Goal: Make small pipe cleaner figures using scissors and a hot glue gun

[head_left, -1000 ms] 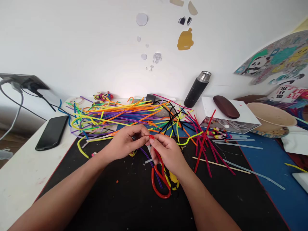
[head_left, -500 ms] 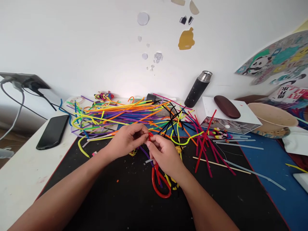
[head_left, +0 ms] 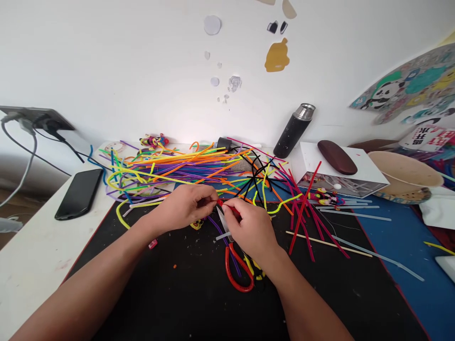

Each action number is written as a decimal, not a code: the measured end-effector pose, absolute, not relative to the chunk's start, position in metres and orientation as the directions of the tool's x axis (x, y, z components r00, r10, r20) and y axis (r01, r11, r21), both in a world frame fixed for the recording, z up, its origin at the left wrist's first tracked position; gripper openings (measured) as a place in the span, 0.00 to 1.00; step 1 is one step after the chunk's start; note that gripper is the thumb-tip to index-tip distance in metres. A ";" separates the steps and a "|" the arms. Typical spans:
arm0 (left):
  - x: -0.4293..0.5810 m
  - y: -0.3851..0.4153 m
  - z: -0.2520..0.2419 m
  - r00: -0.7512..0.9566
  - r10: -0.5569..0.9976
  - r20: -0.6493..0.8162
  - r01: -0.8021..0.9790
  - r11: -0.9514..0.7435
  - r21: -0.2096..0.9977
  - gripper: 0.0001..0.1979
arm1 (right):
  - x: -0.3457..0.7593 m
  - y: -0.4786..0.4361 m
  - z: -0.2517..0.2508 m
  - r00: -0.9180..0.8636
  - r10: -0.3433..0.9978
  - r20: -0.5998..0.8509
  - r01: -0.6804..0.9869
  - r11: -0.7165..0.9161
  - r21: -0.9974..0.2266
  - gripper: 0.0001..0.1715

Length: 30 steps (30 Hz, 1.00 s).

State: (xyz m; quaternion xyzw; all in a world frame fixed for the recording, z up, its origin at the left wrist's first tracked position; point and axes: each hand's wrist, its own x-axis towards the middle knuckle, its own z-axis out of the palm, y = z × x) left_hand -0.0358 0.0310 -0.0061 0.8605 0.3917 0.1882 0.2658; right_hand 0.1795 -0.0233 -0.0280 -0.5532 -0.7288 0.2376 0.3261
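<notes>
Between my two hands is a small red pipe cleaner, coiled at the fingertips. My left hand pinches one end between thumb and forefinger. Closed on its other side is my right hand, with a red length running into its fingers. Below them, red-handled scissors lie on the black mat, blade partly under my right hand. A purple pipe cleaner passes by the handles. Yellow and black twisted pieces lie partly hidden beside my right wrist.
Behind my hands spreads a pile of coloured pipe cleaners. Magenta and red ones lie right, near a small colourful figure. A black flask, white box and bowl stand behind; a phone lies left.
My right hand has turned and shifted slightly right, and the red pipe cleaner now stretches into its fingers. The scissor blade shows more, and the red strand hanging by the handles is gone from there.
</notes>
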 end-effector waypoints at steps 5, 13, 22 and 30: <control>-0.035 0.030 -0.004 0.654 0.753 0.065 0.551 -0.534 0.642 0.06 | 0.181 -0.022 -0.026 -0.181 0.961 0.209 0.655 0.276 -0.703 0.13; -0.035 0.028 -0.001 0.663 0.747 -0.051 0.372 -0.270 0.888 0.09 | 0.185 -0.021 -0.019 -0.146 0.985 0.096 0.413 0.148 -0.899 0.12; -0.024 0.019 -0.005 0.596 0.803 -0.018 -0.001 0.023 1.000 0.15 | 0.183 -0.020 -0.015 -0.278 0.951 -0.136 -0.084 -0.165 -0.983 0.24; -0.015 0.016 -0.009 0.445 0.893 0.076 -0.045 -0.062 0.997 0.14 | 0.176 -0.021 -0.024 -0.304 0.939 -0.160 -0.106 -0.200 -0.974 0.26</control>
